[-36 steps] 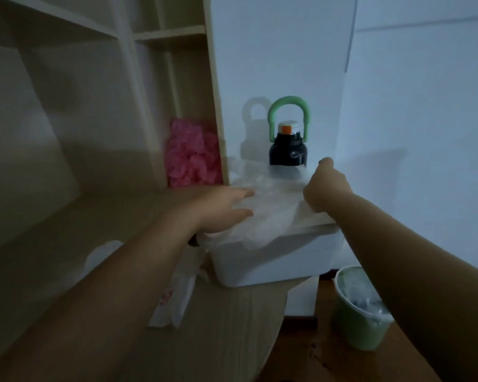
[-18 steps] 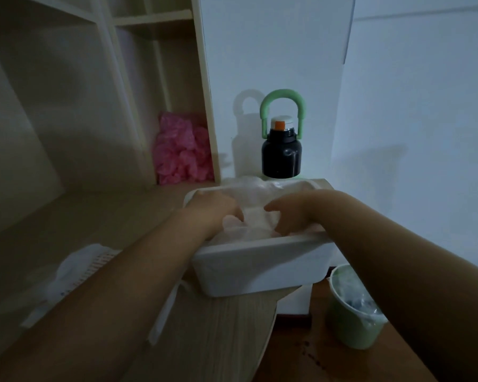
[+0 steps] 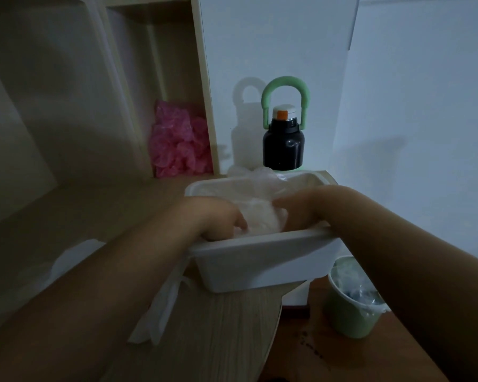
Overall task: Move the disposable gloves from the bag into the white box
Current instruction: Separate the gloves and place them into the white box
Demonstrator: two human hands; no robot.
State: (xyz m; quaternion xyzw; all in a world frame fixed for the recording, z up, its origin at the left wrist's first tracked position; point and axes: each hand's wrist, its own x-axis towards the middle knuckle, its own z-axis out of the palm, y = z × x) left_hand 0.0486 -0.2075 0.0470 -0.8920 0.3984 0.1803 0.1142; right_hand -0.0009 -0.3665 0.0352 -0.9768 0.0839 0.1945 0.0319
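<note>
A white box [image 3: 260, 264] stands at the edge of the wooden table, and a crumpled wad of clear disposable gloves [image 3: 260, 216] lies inside it. Both my hands reach down into the box. My left hand [image 3: 218, 219] holds the wad from the left with its fingers curled down into the plastic. From the right, my right hand [image 3: 295, 209] grips the wad, its fingertips hidden in the gloves. More glove film bulges over the far rim. The thin plastic bag [image 3: 158, 307] lies limp on the table under my left forearm.
A black bottle [image 3: 283, 146] with a green handle stands just behind the box, against the white wall. A pink bundle [image 3: 178, 144] sits in the shelf compartment to the left. A green bin [image 3: 352, 301] with a liner stands on the floor at the lower right.
Both hands have gone from on top of the box down into it, pushing the gloves in. The glove pile now sits lower, between my hands.
</note>
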